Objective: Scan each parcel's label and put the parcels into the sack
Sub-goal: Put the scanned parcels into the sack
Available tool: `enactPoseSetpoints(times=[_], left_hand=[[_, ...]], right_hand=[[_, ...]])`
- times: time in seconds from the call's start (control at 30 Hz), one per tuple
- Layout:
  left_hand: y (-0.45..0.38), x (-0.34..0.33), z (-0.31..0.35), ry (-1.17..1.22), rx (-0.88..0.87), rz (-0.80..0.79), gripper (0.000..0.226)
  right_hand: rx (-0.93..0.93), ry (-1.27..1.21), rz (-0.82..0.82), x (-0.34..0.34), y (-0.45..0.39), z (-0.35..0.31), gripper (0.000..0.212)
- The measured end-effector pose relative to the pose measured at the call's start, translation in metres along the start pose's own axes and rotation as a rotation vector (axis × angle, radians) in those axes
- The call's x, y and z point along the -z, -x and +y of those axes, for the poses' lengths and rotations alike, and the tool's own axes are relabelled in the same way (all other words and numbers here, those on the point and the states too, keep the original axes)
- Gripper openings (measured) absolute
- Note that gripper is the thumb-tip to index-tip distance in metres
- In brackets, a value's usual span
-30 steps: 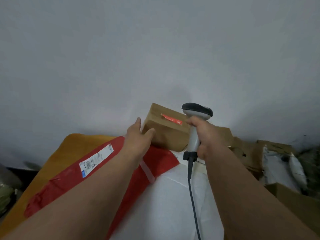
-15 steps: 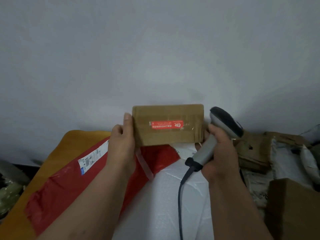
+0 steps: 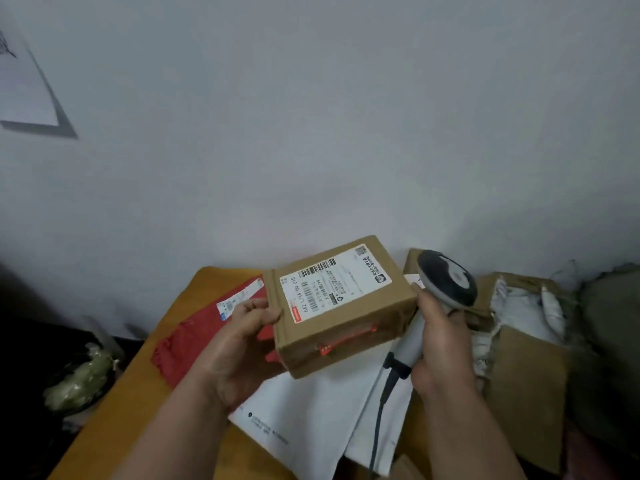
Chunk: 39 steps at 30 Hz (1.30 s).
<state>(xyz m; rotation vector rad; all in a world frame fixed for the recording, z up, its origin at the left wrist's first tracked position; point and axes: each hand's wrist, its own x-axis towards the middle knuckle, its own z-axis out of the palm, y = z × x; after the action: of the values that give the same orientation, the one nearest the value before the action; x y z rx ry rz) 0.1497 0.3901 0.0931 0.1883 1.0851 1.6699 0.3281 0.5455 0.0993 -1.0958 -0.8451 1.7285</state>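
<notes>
The left hand (image 3: 242, 344) holds a brown cardboard box (image 3: 341, 306) above the table (image 3: 114, 407), with the thumb on the box's left edge. The other fingers go under the box and are hidden. The box is tilted, so its top face with the white shipping label (image 3: 332, 284) looks toward the camera. The barcode on the label can be seen, but the small print is too blurred to read. A strip of red tape (image 3: 346, 339) runs along the near side of the box.

The right hand (image 3: 441, 341) is closed around the grey handle of a barcode scanner (image 3: 445, 282), just to the right of the box. The dark head of the scanner stands above this hand, close to the box's right edge; I cannot tell if they touch. The scanner's cable (image 3: 379, 420) hangs down and is cut off by the bottom edge of the view.

Under the hands lie a red mailer bag (image 3: 194, 341) and a white mailer bag (image 3: 311, 414), both partly covered by the box and the arms. To the right of the right hand there is an open carton (image 3: 526, 386) with pale packets inside, hard to make out.
</notes>
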Motion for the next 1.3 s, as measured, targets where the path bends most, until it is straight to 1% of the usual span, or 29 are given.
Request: enactPoseSetpoints(times=[0.03,0.07,0.1,0.17,0.23,0.43,0.47,0.6,0.63,0.7,0.8,0.87,0.97,1.03,1.13,1.17,1.2,1.23,1.3], left_hand=[[0.014,0.004,-0.002,-0.047,0.008,-0.038,0.098],[0.027,0.009,-0.005,-0.103,0.02,-0.077,0.1],[0.04,0.011,-0.009,-0.159,0.03,-0.119,0.098],[0.064,0.012,-0.017,-0.222,0.048,-0.172,0.092],[0.083,0.013,-0.024,-0.22,0.031,-0.178,0.092],[0.142,0.01,-0.026,-0.167,-0.083,-0.191,0.095],[0.152,0.01,-0.028,-0.154,-0.092,-0.18,0.091],[0.193,0.024,-0.043,-0.067,-0.121,-0.045,0.059],[0.201,0.028,-0.046,-0.048,-0.139,-0.023,0.058],[0.215,0.034,-0.048,0.002,-0.19,0.024,0.065],[0.23,0.036,-0.049,0.049,-0.269,0.1,0.065],[0.238,0.035,-0.05,0.074,-0.307,0.115,0.067],[0.25,0.03,-0.053,0.111,-0.345,0.134,0.072],[0.256,0.026,-0.056,0.131,-0.366,0.147,0.072],[0.262,0.019,-0.063,0.159,-0.392,0.168,0.064],[0.264,0.016,-0.066,0.165,-0.396,0.173,0.063],[0.265,0.012,-0.07,0.169,-0.4,0.176,0.062],[0.267,0.008,-0.075,0.171,-0.404,0.18,0.062],[0.271,-0.001,-0.085,0.179,-0.411,0.195,0.064]], right_hand=[[-0.004,-0.006,-0.009,0.003,0.009,-0.002,0.043],[-0.005,-0.013,-0.017,0.005,0.018,-0.004,0.039],[-0.007,-0.018,-0.023,0.007,0.027,-0.006,0.036],[-0.007,-0.025,-0.033,0.01,0.047,-0.011,0.043],[0.013,-0.031,-0.034,0.014,0.068,-0.018,0.049],[0.107,-0.074,-0.05,0.03,0.14,-0.025,0.037],[0.114,-0.082,-0.059,0.031,0.153,-0.023,0.037],[0.104,-0.097,-0.111,0.032,0.204,-0.011,0.044],[0.102,-0.088,-0.117,0.033,0.216,-0.008,0.04],[0.112,-0.062,-0.111,0.038,0.238,-0.002,0.029],[0.093,-0.005,-0.097,0.048,0.265,0.005,0.026],[0.068,0.048,-0.152,0.053,0.282,0.007,0.026],[0.082,0.11,-0.277,0.056,0.303,0.005,0.026],[0.09,0.148,-0.346,0.057,0.314,0.003,0.032],[0.091,0.218,-0.423,0.062,0.33,0.0,0.051],[0.094,0.238,-0.437,0.065,0.334,-0.001,0.054],[0.094,0.254,-0.447,0.07,0.337,-0.002,0.053],[0.091,0.268,-0.453,0.075,0.339,-0.003,0.048],[0.074,0.297,-0.456,0.087,0.342,-0.006,0.03]])
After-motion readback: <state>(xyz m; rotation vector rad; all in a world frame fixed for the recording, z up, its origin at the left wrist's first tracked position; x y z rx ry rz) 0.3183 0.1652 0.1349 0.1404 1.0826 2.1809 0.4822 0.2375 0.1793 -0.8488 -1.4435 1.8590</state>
